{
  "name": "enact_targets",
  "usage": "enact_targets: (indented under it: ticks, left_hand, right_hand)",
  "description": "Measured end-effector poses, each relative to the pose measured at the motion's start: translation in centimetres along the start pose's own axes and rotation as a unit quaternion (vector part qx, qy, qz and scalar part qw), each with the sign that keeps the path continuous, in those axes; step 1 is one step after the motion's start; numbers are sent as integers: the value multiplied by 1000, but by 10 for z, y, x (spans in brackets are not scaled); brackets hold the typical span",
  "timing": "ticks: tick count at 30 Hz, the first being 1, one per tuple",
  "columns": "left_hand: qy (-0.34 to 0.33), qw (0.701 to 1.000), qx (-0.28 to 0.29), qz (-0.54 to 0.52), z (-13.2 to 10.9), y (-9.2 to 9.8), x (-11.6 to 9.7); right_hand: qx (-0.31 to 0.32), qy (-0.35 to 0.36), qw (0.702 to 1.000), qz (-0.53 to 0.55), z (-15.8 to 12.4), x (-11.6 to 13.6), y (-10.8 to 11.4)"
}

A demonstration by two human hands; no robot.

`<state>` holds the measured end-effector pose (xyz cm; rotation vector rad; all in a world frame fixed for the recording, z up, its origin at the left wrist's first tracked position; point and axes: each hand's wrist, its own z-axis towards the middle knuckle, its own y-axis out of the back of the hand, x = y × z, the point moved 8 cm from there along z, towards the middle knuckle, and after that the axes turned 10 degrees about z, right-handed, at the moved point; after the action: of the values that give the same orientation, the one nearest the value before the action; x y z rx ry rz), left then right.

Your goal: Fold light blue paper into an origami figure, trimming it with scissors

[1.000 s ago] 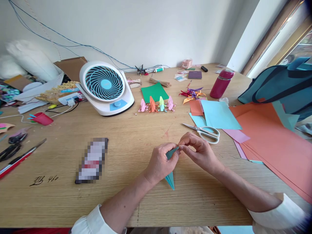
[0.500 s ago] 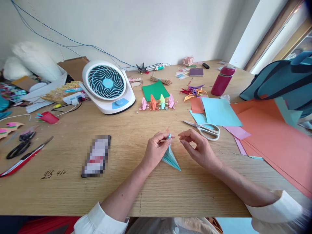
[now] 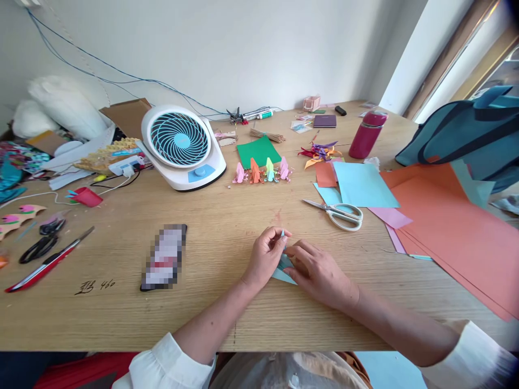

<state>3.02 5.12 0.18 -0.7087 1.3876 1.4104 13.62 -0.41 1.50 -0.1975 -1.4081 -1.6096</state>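
Observation:
Between my hands is a folded light-blue piece of paper (image 3: 285, 276), held just above the near middle of the table. My left hand (image 3: 267, 254) pinches its narrow tip, which pokes up between thumb and forefinger. My right hand (image 3: 320, 273) closes on the paper's right side, thumb and fingers against the folds; they cover much of it. Beyond my hands stand several small folded paper figures (image 3: 255, 172) in pink, orange and light green, in a row before a green paper sheet (image 3: 259, 151). White-handled scissors (image 3: 344, 216) lie beyond my right hand.
Light-blue sheets (image 3: 365, 185) and large orange sheets (image 3: 458, 232) spread over the right side, near a blue bag (image 3: 454, 129) and a magenta bottle (image 3: 367, 135). A white fan (image 3: 182, 146) stands back left. A blurred flat object (image 3: 164, 258) and a red-handled knife (image 3: 48, 265) lie left.
My right hand has moved left and down from beside the paper and now grips it. My left hand keeps its pinch on the tip. The view has shifted slightly.

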Motion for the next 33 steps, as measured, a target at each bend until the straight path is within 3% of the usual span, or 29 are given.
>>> enact_targets:
  ticks: [6, 11, 16, 19, 21, 25, 29, 33]
  left_hand:
    - [-36, 994, 28, 101, 0, 1, -4]
    - [-106, 963, 38, 247, -13, 10, -19]
    - [-77, 959, 33, 272, -26, 24, -15]
    - [-70, 974, 29, 211, -24, 28, -18]
    - [-78, 984, 17, 158, -16, 30, -26]
    - [-103, 994, 0, 41, 4, 30, -46]
    - [-133, 989, 18, -54, 13, 17, -56]
    - [-128, 989, 47, -64, 11, 3, -46]
  right_hand:
    - [40, 41, 997, -53, -3, 9, -5]
    - [68, 64, 990, -106, -4, 15, -12]
    - [73, 68, 990, -104, -5, 18, -13]
    - [47, 26, 999, 3, -6, 13, -5]
    - [14, -50, 991, 121, -5, 0, 2]
    - [-6, -179, 920, 349, 2, -19, 1]
    - [10, -204, 867, 454, 11, -21, -4]
    - [8, -210, 838, 503, 13, -26, -10]
